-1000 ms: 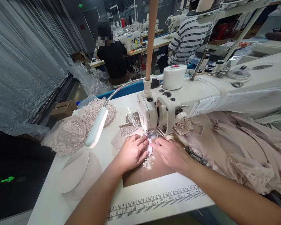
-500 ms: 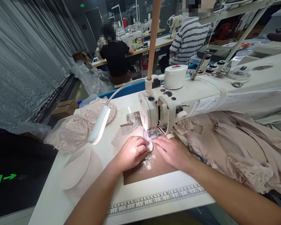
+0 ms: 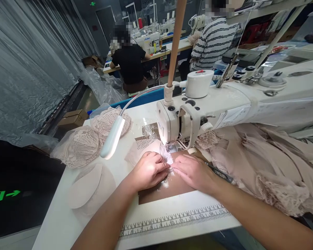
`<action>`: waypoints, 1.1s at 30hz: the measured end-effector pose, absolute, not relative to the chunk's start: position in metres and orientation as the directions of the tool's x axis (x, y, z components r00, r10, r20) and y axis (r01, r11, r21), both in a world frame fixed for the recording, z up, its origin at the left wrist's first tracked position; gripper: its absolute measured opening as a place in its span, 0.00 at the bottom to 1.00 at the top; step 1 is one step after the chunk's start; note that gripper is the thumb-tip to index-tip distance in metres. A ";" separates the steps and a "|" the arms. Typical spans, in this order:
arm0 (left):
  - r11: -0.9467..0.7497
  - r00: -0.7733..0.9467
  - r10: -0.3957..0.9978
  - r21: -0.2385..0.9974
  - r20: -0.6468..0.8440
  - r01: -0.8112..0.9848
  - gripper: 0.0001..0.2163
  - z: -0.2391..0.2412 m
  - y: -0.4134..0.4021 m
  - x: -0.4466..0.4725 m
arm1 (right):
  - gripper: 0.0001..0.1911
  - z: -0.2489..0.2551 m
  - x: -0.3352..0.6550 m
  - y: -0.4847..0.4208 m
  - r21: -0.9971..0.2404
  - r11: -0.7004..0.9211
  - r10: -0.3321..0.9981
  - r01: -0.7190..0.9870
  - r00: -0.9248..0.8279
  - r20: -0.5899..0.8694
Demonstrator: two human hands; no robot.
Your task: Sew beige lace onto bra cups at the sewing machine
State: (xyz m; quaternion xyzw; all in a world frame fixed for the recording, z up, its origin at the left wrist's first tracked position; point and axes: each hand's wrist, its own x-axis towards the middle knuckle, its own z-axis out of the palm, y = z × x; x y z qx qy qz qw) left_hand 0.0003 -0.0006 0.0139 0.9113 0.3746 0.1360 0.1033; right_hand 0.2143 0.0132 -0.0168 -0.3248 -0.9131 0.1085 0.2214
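A sewing machine (image 3: 169, 119) stands over a brown sheet (image 3: 156, 194) on the white table. Just in front of its needle area lies a pale lace piece (image 3: 168, 156), brightly lit. My left hand (image 3: 150, 170) is closed, thumb and index finger pinching the near left edge of the lace. From the other side, my right hand (image 3: 194, 170) presses its fingertips together on the lace's near right edge. The two hands' fingertips almost meet there. Sheer fabric with lace (image 3: 135, 152) spreads out left of the needle, partly behind my left hand.
Lace cups (image 3: 79, 146) and round sheer pieces (image 3: 87, 189) lie on the left. A lamp (image 3: 113, 137) on a bendy neck hangs over the table. Heaped beige fabric (image 3: 250, 163) fills the right. A printed ruler (image 3: 172, 222) runs along the front edge. Two people sit beyond.
My right hand's fingertips have moved down and closed onto the near edge of the lace. My left fingertips have shifted slightly right. The camera view has shifted a little.
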 end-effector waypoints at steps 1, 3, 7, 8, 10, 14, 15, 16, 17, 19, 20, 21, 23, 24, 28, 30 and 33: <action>-0.702 0.687 0.707 0.289 0.168 0.651 0.12 0.014 -0.001 0.001 | 0.12 -0.016 0.215 0.013 -0.367 0.763 0.642 0.533 -0.692 0.330; -0.711 0.698 0.697 0.288 0.163 0.642 0.12 0.014 0.000 0.001 | 0.12 -0.015 0.216 0.013 -0.410 0.740 0.665 0.533 -0.671 0.327; -0.721 0.713 0.683 0.299 0.158 0.625 0.13 0.014 0.000 -0.001 | 0.13 -0.016 0.212 0.015 -0.405 0.691 0.721 0.598 -0.606 0.336; -0.720 0.712 0.683 0.308 0.163 0.622 0.13 0.014 0.000 -0.001 | 0.14 -0.017 0.211 0.016 -0.385 0.696 0.717 0.605 -0.613 0.332; -0.709 0.693 0.697 0.318 0.181 0.630 0.12 0.014 0.000 0.000 | 0.15 -0.018 0.211 0.016 -0.347 0.716 0.698 0.606 -0.641 0.320; -0.672 0.640 0.741 0.258 0.204 0.694 0.14 0.012 -0.001 0.007 | 0.15 -0.019 0.212 0.012 -0.316 0.725 0.689 0.612 -0.656 0.310; -0.666 0.635 0.746 0.234 0.202 0.708 0.14 0.010 -0.001 0.008 | 0.15 -0.019 0.212 0.011 -0.312 0.724 0.690 0.616 -0.657 0.303; -0.662 0.631 0.749 0.213 0.200 0.718 0.14 0.009 -0.001 0.009 | 0.15 -0.019 0.212 0.011 -0.306 0.723 0.691 0.620 -0.661 0.293; -0.662 0.632 0.749 0.198 0.199 0.722 0.15 0.008 -0.001 0.009 | 0.15 -0.019 0.212 0.010 -0.297 0.723 0.691 0.624 -0.665 0.284; -0.667 0.639 0.744 0.184 0.193 0.722 0.15 0.007 -0.001 0.008 | 0.15 -0.018 0.212 0.009 -0.267 0.726 0.687 0.634 -0.672 0.276; -0.669 0.642 0.743 0.182 0.189 0.721 0.15 0.007 -0.001 0.008 | 0.15 -0.017 0.211 0.010 -0.248 0.727 0.686 0.640 -0.673 0.275; -0.669 0.643 0.743 0.179 0.185 0.722 0.16 0.007 0.000 0.007 | 0.15 -0.016 0.211 0.010 -0.229 0.727 0.686 0.647 -0.674 0.274; -0.666 0.640 0.746 0.176 0.185 0.725 0.16 0.007 0.002 0.006 | 0.16 -0.014 0.208 0.012 -0.197 0.722 0.691 0.663 -0.674 0.261; -0.664 0.637 0.748 0.175 0.187 0.727 0.16 0.007 0.003 0.005 | 0.17 -0.012 0.207 0.013 -0.183 0.716 0.696 0.673 -0.673 0.248; -0.656 0.626 0.754 0.168 0.199 0.736 0.16 0.008 0.005 0.003 | 0.19 -0.009 0.203 0.017 -0.133 0.688 0.723 0.714 -0.658 0.209; -0.663 0.632 0.748 0.175 0.203 0.728 0.17 0.008 0.005 0.000 | 0.20 -0.010 0.203 0.018 -0.122 0.675 0.733 0.728 -0.642 0.225; -0.689 0.659 0.725 0.210 0.202 0.694 0.19 0.009 0.004 -0.005 | 0.20 -0.015 0.204 0.019 -0.140 0.663 0.739 0.735 -0.613 0.280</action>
